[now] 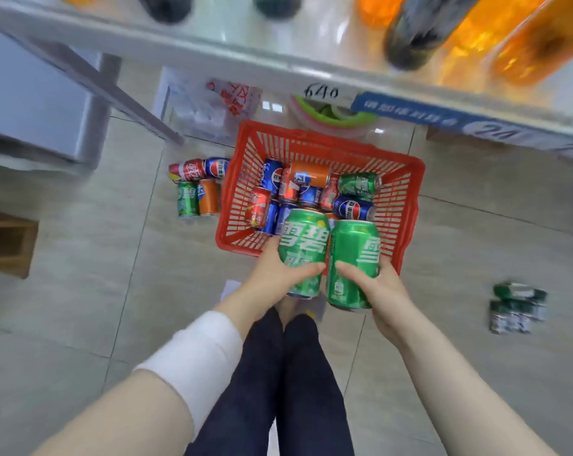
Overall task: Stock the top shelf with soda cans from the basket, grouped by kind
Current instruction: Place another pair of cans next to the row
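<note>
Far right of our hands we see a crushed dark-green pack (pixel 517 307) on the tiled floor (pixel 81 291); far left, a wooden box (pixel 7 241).

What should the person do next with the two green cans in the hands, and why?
Probably lift both cans up to the shelf and stand them side by side. The left hand holds one green can, the right hand holds another green can, so they are one kind. Both are already clear above the red basket.
</note>
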Action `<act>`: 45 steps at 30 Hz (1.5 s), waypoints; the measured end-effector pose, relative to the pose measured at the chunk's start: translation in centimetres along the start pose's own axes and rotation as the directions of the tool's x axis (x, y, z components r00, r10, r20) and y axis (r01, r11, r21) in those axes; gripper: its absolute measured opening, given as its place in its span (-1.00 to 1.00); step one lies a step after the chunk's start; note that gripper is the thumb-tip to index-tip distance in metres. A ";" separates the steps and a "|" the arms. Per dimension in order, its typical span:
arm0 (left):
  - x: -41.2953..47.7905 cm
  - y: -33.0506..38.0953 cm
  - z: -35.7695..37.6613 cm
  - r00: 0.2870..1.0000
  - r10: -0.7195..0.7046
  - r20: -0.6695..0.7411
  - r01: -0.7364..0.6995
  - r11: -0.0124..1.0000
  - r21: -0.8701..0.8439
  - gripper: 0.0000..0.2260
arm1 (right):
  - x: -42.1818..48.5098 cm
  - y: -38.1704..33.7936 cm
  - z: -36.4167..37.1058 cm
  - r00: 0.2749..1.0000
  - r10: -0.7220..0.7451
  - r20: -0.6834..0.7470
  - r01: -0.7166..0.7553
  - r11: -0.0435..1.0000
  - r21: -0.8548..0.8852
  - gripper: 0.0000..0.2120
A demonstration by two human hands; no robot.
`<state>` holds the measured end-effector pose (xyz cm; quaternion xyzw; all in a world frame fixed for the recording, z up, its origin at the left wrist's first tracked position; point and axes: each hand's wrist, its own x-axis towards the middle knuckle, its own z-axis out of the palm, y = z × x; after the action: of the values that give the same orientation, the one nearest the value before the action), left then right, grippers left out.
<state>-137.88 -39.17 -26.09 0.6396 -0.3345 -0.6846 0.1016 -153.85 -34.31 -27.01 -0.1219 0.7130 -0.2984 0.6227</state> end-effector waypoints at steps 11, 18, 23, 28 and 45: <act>-20.0 10.5 -1.2 0.994 0.103 0.037 -0.101 0.994 -0.038 -0.44 | -20.6 -11.3 -1.9 0.984 -0.145 0.101 0.143 0.989 0.026 -0.36; -27.2 15.8 -1.5 0.962 0.271 0.047 -0.270 0.963 -0.019 -0.55 | -27.6 -15.4 -2.7 0.946 -0.248 0.208 0.209 0.959 0.192 -0.23; -30.6 20.2 -1.7 0.918 0.396 -0.008 -0.396 0.918 0.015 -0.49 | -31.2 -19.2 -2.8 0.909 -0.357 0.215 0.301 0.919 0.254 0.03; -32.8 23.9 -1.3 0.879 0.472 -0.068 -0.468 0.881 0.075 -0.11 | -33.1 -23.3 -3.2 0.845 -0.499 0.191 0.463 0.863 0.203 -0.12; -38.1 40.1 -2.8 0.521 0.851 0.069 -0.854 0.519 0.040 -0.52 | -39.8 -38.8 -3.9 0.545 -0.837 0.049 0.835 0.547 0.055 -0.29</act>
<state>-140.73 -48.79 28.43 0.3832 -0.6299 -0.5485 0.3944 -157.51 -42.22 28.00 -0.4488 0.5434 -0.5631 0.4317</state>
